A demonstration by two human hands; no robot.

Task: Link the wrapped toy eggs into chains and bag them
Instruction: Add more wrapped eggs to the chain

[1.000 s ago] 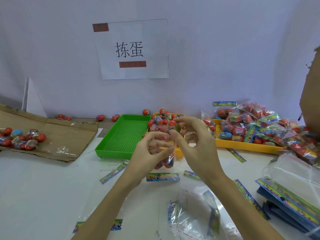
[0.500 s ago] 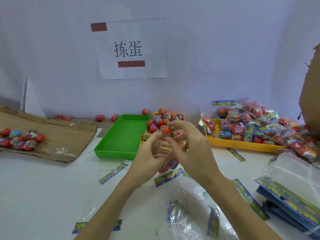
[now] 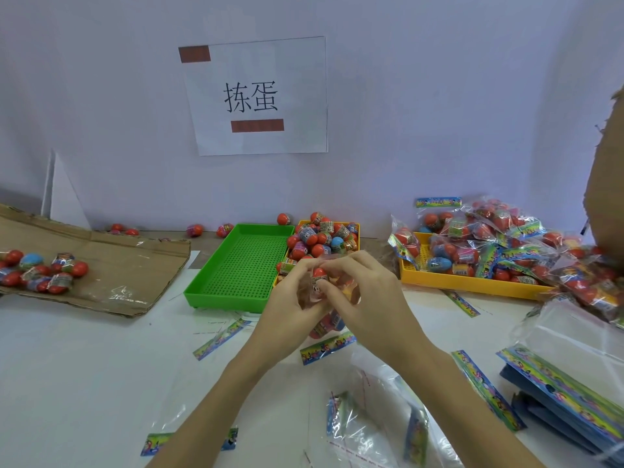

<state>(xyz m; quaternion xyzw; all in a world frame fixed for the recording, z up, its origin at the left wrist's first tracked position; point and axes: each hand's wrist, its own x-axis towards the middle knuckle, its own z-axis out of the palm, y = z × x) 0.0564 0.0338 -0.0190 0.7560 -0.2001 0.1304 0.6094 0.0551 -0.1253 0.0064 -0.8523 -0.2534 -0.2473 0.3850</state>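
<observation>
Hands: left hand (image 3: 287, 309) and right hand (image 3: 368, 298) pinch a wrapped egg (image 3: 319, 276), frame centre.
Change: hands sit lower than a second ago.
Meaning: linking likely continues; bagging not begun.

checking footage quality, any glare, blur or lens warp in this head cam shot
Head view: even, soft light with faint shadows; glare streaks on the clear bags at the bottom; wide-angle warp bows the cardboard and the table edges; the left hand and right hand are slightly soft around the wrapped egg; the wall sign reads sharp.
</observation>
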